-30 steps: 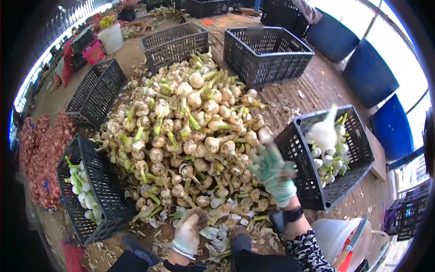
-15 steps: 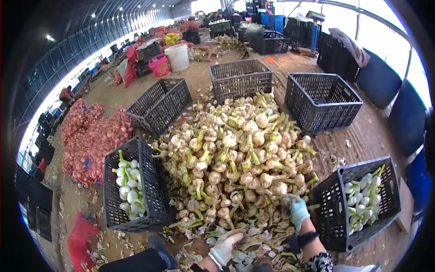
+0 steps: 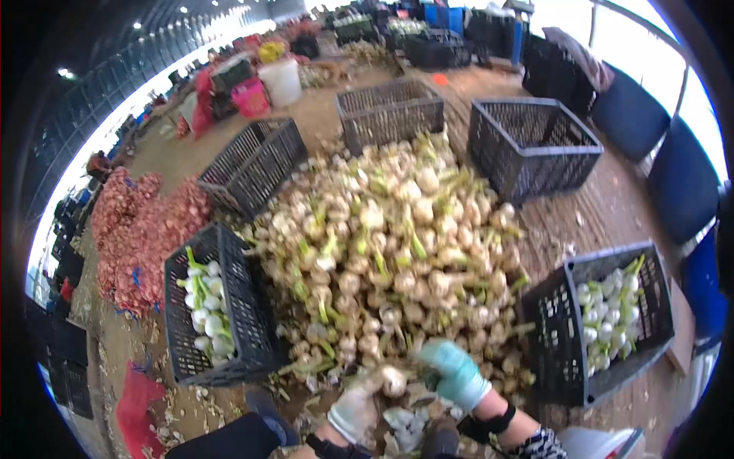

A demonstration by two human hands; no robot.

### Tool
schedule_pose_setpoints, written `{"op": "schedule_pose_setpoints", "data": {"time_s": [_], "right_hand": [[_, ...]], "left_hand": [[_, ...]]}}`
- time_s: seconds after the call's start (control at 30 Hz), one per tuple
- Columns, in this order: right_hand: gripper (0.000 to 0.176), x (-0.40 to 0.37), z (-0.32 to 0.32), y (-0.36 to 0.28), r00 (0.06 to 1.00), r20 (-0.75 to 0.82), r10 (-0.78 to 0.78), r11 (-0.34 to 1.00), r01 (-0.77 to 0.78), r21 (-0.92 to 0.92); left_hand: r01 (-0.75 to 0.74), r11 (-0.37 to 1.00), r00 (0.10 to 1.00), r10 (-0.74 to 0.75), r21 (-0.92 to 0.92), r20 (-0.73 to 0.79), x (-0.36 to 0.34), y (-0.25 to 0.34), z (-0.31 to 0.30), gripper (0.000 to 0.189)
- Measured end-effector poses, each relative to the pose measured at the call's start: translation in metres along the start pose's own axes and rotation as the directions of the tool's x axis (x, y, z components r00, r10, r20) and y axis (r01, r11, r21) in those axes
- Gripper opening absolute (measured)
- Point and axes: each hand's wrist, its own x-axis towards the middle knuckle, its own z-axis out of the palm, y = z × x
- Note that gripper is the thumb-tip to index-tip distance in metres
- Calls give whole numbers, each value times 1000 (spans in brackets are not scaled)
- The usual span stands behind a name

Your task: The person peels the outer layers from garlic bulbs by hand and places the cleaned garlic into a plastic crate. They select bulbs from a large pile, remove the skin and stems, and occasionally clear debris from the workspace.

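My left hand [image 3: 355, 411], in a white glove, is closed on a garlic bulb [image 3: 393, 382] at the near edge of a heap. My right hand [image 3: 457, 376], in a teal glove, is just to the right of that bulb. Its fingers are curled and blurred, and whatever they grip cannot be made out. In front of both hands lies the big heap of unpeeled garlic bulbs [image 3: 382, 260], brownish with green stems. Loose peeled skins [image 3: 405, 424] litter the floor beneath my hands.
Black crates with clean white bulbs stand at left [image 3: 256, 321] and right [image 3: 547, 344]. More black crates [image 3: 390, 115] ring the far side. Red net sacks [image 3: 149, 245] lie left, a white bucket [image 3: 281, 83] farther back. My shoe [image 3: 441, 440] is below my hands.
My right hand has moved left from the heap's right edge to beside my left hand. My left hand, open before, now holds a bulb. The whole view has shifted slightly.
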Motion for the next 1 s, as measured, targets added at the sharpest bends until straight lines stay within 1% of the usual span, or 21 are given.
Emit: {"op": "schedule_pose_setpoints", "data": {"time_s": [0.03,0.07,0.1,0.17,0.2,0.23,0.3,0.33,0.37,0.4,0.43,0.47,0.5,0.57,0.6,0.63,0.67,0.7,0.77,0.93,1.0], "right_hand": [[64,4,3,-1,976,-192,103,993,-89,81],[66,-2,11,8,852,-162,497,813,-393,430],[62,-1,5,10,752,35,659,472,-449,758],[62,-7,6,15,693,220,687,228,-493,840],[55,-10,9,11,700,308,644,77,-460,884],[48,-11,12,5,713,384,586,-78,-422,903],[35,-12,30,3,757,343,557,-59,-376,925],[35,-9,35,-1,760,264,594,163,-436,885],[35,-6,37,-4,770,184,610,373,-484,791],[35,-1,35,-9,661,307,684,135,-529,838],[35,-2,39,-7,659,309,686,132,-531,837],[35,-4,44,-3,684,292,668,142,-503,853],[35,-6,47,0,708,274,651,150,-474,868],[32,-10,47,4,696,291,656,155,-503,850],[30,-6,47,3,767,338,546,-174,-291,941],[28,-1,45,0,843,325,428,-504,-76,860],[28,-2,41,-10,654,330,681,23,-470,883],[28,-1,37,-13,653,331,681,23,-471,882],[29,-2,33,-15,656,308,689,160,-552,818],[24,-2,25,-15,661,304,686,197,-571,797],[25,-3,25,-16,657,320,683,218,-600,770]], "left_hand": [[-77,995,997,79,64,-23,4,1,5,51],[-179,980,982,184,81,-50,6,4,14,47],[-283,954,954,291,103,-72,7,7,24,44],[-346,900,916,386,266,-113,6,9,36,54],[-356,844,889,438,401,-133,10,8,41,64],[-342,850,895,425,399,-137,10,5,40,64],[-331,432,813,582,839,21,11,0,35,70],[-325,436,819,574,839,18,12,-2,32,70],[-358,286,779,617,889,115,13,-3,28,69],[-383,128,734,644,915,217,13,-3,26,68],[-398,-35,685,654,917,322,13,-3,25,68],[-425,-99,651,658,900,380,13,-3,28,64],[-424,-97,653,656,900,378,12,-3,28,64],[-445,-351,614,550,824,566,10,-2,26,62],[-482,-297,592,584,824,556,11,-3,29,63],[-483,-296,592,583,824,556,11,-3,31,63],[-478,-278,597,593,833,540,10,-2,34,63],[-471,-260,604,602,843,523,10,-1,35,63],[-457,-235,624,603,858,497,9,-2,33,63],[-442,-216,649,593,871,476,9,-8,26,66],[-487,-196,633,591,851,499,10,-11,20,66]]}}
